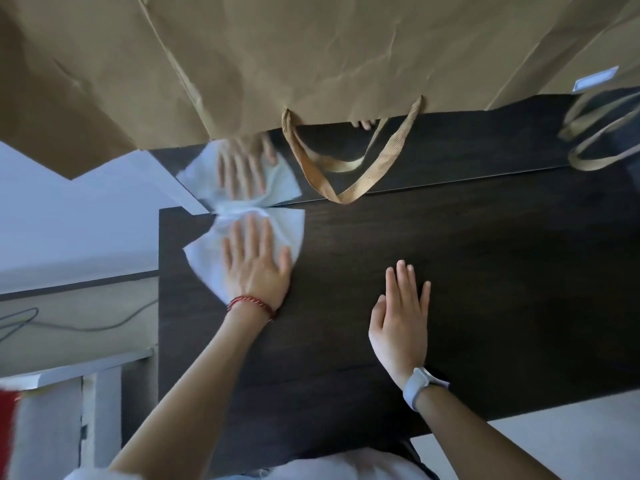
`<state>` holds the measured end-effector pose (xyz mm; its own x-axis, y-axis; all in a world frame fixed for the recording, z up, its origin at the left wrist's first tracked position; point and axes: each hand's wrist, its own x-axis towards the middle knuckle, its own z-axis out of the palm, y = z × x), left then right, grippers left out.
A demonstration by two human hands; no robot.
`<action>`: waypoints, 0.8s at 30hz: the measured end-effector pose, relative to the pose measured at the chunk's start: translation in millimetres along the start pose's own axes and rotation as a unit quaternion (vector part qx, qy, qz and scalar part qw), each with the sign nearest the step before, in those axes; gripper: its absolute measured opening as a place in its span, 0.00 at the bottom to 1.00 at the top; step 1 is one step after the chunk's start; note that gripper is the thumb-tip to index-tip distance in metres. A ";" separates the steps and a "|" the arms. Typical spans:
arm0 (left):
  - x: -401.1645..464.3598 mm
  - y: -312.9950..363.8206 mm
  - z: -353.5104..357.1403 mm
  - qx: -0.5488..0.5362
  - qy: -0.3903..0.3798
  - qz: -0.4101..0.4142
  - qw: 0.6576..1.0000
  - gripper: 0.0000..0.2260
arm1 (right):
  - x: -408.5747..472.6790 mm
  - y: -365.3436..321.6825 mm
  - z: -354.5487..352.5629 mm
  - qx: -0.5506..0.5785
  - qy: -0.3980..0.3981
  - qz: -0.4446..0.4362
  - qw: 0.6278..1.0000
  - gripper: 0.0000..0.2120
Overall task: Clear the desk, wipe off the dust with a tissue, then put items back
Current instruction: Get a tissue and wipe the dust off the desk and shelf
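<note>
A white tissue (pixel 284 233) lies spread on the dark wooden desk (pixel 485 271), near its far left corner. My left hand (pixel 254 265), with a red string bracelet at the wrist, presses flat on the tissue with the fingers stretched out. My right hand (pixel 401 320), with a pale blue watch at the wrist, rests flat on the desk's middle with the fingers apart and nothing in it. A glossy dark panel (pixel 450 147) at the desk's back mirrors the tissue and my left hand.
Large brown paper bags (pixel 311 50) fill the top of the view, and their woven handles (pixel 374 171) hang down to the desk's back edge. More handles (pixel 595 133) show at the far right. Left of the desk are a white wall and a grey cable (pixel 86 327).
</note>
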<state>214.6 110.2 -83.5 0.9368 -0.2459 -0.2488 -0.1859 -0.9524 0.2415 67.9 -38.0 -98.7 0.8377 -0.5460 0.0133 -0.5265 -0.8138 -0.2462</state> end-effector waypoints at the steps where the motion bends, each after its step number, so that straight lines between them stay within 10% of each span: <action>1: 4.5 17.0 3.9 0.016 0.001 0.058 0.998 0.26 | 0.2 -0.2 0.5 0.000 0.003 0.000 1.000 0.23; 10: 22.2 62.2 13.0 0.111 -0.046 0.289 0.950 0.23 | 1.4 2.0 0.4 0.001 0.021 -0.001 1.000 0.22; 15: 3.0 -12.7 -1.1 0.044 -0.007 0.080 0.996 0.25 | -0.1 3.9 -2.6 0.008 0.023 -0.007 1.000 0.24; 24: -9.2 -81.5 -15.3 0.017 0.008 -0.050 0.999 0.24 | -0.1 -0.6 -0.4 0.033 0.035 -0.012 0.999 0.25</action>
<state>225.6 192.9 -86.5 0.9555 -0.1473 -0.2556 -0.1013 -0.9775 0.1848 68.0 -37.5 -98.2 0.8370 -0.5402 0.0876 -0.4931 -0.8138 -0.3077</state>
